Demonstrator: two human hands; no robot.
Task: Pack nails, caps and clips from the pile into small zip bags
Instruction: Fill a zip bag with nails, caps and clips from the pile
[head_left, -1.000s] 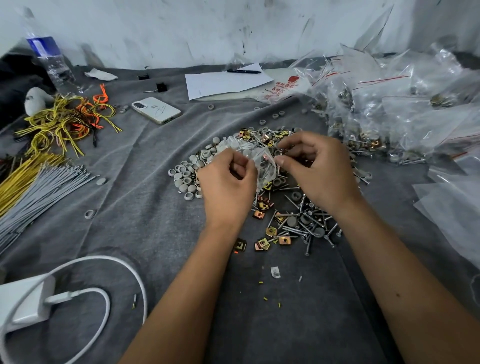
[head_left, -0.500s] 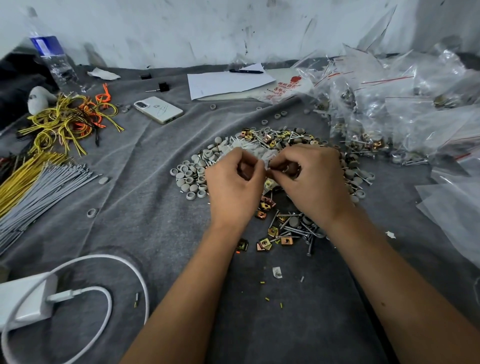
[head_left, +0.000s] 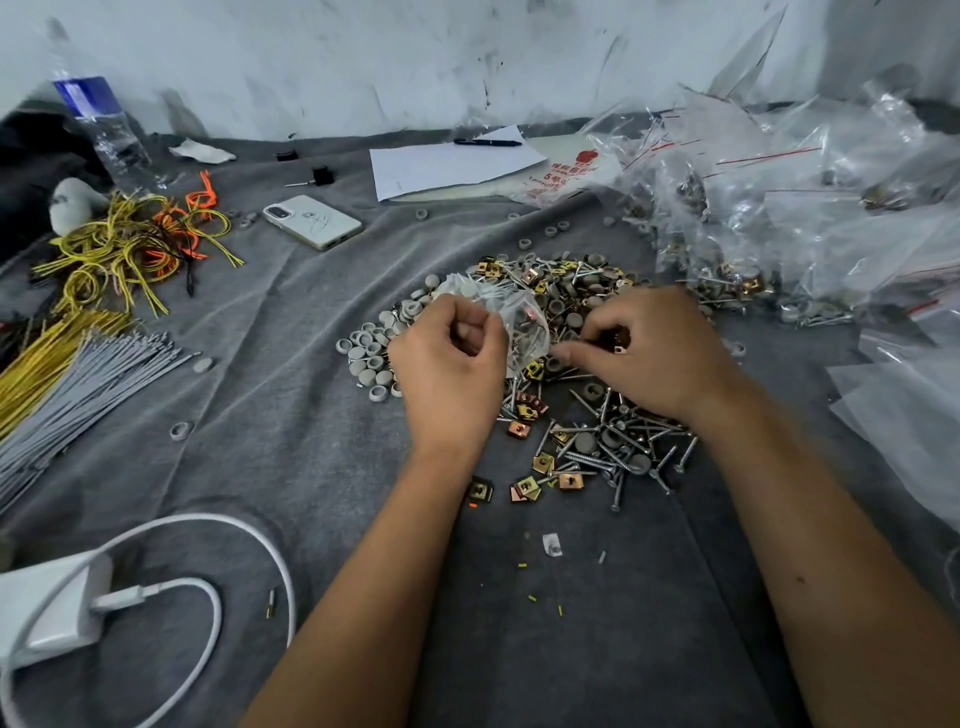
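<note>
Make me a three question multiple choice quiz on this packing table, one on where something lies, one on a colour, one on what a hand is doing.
1. The white phone lies:
A on the paper
B left of the hardware pile
C in a bag

2. The loose round plastic caps are:
A grey
B red
C blue

3. The left hand:
A lies flat
B grips the small clear zip bag
C holds a pen

Answers: B, the phone is on the grey cloth, left of the pile; A, all look grey; B, its fingers curl on the bag.
</note>
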